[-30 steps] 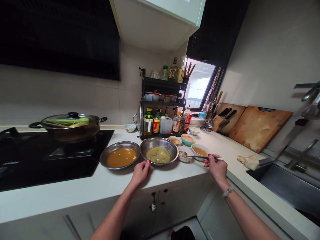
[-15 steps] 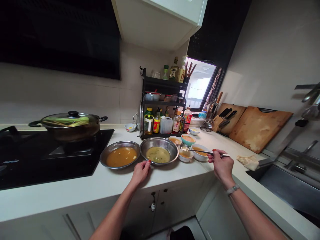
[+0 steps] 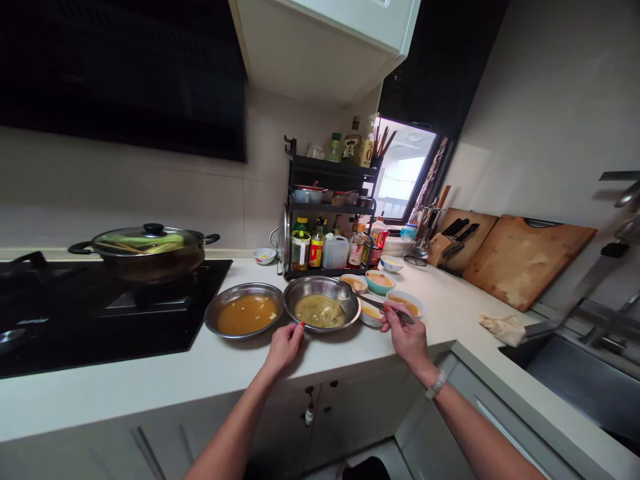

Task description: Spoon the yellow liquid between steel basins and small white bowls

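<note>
My left hand (image 3: 286, 345) grips the near rim of a metal bowl (image 3: 356, 316) that holds pale greenish soup. In my right hand (image 3: 407, 333) is the handle of a ladle (image 3: 344, 292), its head tilted over the right side of that bowl. To the left stands a second metal bowl (image 3: 209, 325) of orange-brown soup with pale bits. Just beyond the ladle's handle sits a small bowl (image 3: 369, 320) of yellowish liquid, partly hidden. Further small bowls of liquid stand behind it, among them a green one (image 3: 381, 288) and a white one (image 3: 419, 311).
A lidded pot (image 3: 150, 257) stands on the black stove (image 3: 145, 327) at left. Behind the bowls is a black rack (image 3: 333, 208) with bottles. Cutting boards (image 3: 530, 260) and a knife block (image 3: 440, 250) lean at right, near a cloth (image 3: 501, 328) and the sink (image 3: 580, 373).
My right hand has moved left with the ladle, from above the small bowl to the metal bowl of greenish soup. My left hand stays on that bowl's rim.
</note>
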A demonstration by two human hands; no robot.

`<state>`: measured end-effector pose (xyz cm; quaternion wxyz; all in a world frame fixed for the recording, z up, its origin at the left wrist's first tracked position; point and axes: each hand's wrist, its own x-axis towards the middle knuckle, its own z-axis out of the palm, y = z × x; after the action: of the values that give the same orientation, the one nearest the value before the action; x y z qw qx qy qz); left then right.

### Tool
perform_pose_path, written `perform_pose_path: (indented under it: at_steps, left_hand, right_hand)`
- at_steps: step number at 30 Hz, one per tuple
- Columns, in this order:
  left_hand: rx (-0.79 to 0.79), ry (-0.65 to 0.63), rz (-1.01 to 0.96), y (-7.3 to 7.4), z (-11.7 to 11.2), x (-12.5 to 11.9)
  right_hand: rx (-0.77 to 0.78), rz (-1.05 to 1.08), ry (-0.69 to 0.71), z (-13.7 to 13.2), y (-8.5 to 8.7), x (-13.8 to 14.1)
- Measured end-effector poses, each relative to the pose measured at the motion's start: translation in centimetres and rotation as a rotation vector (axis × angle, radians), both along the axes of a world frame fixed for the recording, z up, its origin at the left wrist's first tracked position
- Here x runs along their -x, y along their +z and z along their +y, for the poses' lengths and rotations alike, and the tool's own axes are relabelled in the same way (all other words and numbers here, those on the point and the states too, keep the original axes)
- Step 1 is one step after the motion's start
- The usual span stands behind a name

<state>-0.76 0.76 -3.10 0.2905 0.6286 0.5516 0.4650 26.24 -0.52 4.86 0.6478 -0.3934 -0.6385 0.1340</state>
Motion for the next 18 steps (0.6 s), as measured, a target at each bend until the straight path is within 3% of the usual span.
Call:
perform_pose_path:
  at_steps: [3, 6, 11, 18]
  left_hand:
    - [-0.004, -0.003, -0.004, -0.3, 0.1, 0.0]
    - [0.0, 0.0, -0.011, -0.4, 0.2, 0.1]
    - [0.012, 0.001, 0.006, -0.1, 0.1, 0.1]
    - [0.003, 0.006, -0.015, 0.3, -0.2, 0.0]
  right_hand:
    - [-0.093, -0.094, -0.012, -0.4, -0.3, -1.0]
    - [-0.101, -0.073, -0.14, -0.4, -0.4, -2.6]
    - [0.048, -0.042, -0.312, -0.2, -1.1, -4.7]
    - [0.21, 0.059, -0.292, -0.3, -1.5, -4.5]
